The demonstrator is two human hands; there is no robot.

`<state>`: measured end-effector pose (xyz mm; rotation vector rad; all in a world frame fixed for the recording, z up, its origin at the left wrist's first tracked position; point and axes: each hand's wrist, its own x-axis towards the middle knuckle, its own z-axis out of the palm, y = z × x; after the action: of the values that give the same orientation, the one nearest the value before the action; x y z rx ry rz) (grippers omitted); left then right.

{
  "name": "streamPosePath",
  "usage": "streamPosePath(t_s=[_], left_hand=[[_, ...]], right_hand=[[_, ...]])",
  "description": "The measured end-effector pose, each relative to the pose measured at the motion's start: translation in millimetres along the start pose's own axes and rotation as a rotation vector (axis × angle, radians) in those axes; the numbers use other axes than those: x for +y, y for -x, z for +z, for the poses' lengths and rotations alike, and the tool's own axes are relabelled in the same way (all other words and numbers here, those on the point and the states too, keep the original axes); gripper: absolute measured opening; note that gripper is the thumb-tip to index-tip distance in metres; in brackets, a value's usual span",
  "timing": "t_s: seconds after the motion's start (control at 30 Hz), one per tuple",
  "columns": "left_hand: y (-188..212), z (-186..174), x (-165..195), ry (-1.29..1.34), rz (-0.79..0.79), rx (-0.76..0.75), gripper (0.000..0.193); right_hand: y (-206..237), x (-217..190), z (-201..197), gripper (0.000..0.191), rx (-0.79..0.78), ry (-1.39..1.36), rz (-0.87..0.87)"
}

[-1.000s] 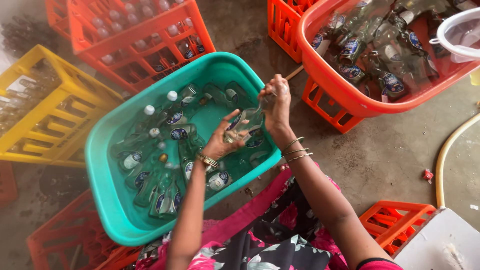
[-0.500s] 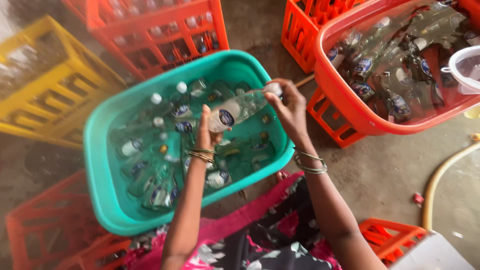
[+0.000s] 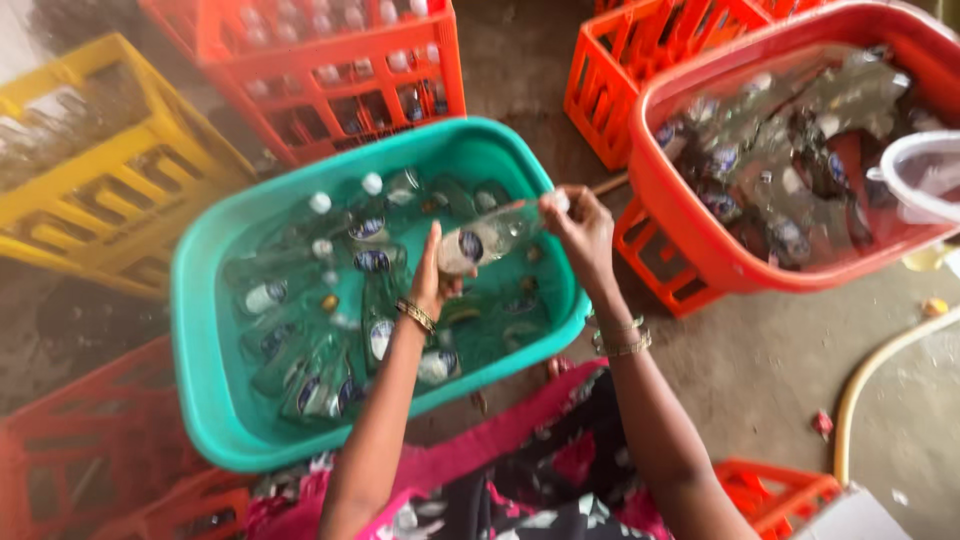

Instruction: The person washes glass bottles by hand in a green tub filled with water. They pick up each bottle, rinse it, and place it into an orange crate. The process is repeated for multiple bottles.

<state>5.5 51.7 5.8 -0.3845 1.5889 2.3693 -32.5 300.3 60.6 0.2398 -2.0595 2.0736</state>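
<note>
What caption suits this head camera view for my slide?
Left hand and right hand hold a clear glass bottle over a teal tub of soaking bottles.

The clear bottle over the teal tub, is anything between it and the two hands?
Nothing visible. The left hand grips the clear bottle at its base and the right hand holds its neck end, both in direct contact, above the water in the teal tub.

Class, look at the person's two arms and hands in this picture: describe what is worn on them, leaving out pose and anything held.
Both forearms are bare, with no sleeves or gloves in view. The left hand has a gold-coloured bangle at the wrist. The right hand has two or three thin metal bangles, silvery to gold, sitting slightly apart on the wrist. Any rings are too small to tell.
</note>
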Motion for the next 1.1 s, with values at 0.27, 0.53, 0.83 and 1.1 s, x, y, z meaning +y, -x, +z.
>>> streamPosePath(t_s=[0.27, 0.53, 0.83, 1.1], left_hand=[[-28.9, 27.2, 47.2, -0.242, 0.287, 0.240, 0.060], [-64.6, 66.4, 80.9, -0.395, 0.540, 0.172, 0.051], [-78.9, 104.9, 79.6, -0.404, 0.597, 0.065, 0.046], [-79.2, 118.9, 84.6, -0.431, 0.610, 0.035, 0.051]], right_hand=[[-13.2, 17.9, -16.6, 0.043, -0.049, -0.234, 0.182], [-19.4, 22.5, -24.3, 0.047, 0.061, -0.536, 0.242], [-24.4, 23.7, -45.3, 0.052, 0.275, -0.457, 0.263], [-25.7, 22.6, -51.1, 0.052, 0.330, -0.483, 0.279]])
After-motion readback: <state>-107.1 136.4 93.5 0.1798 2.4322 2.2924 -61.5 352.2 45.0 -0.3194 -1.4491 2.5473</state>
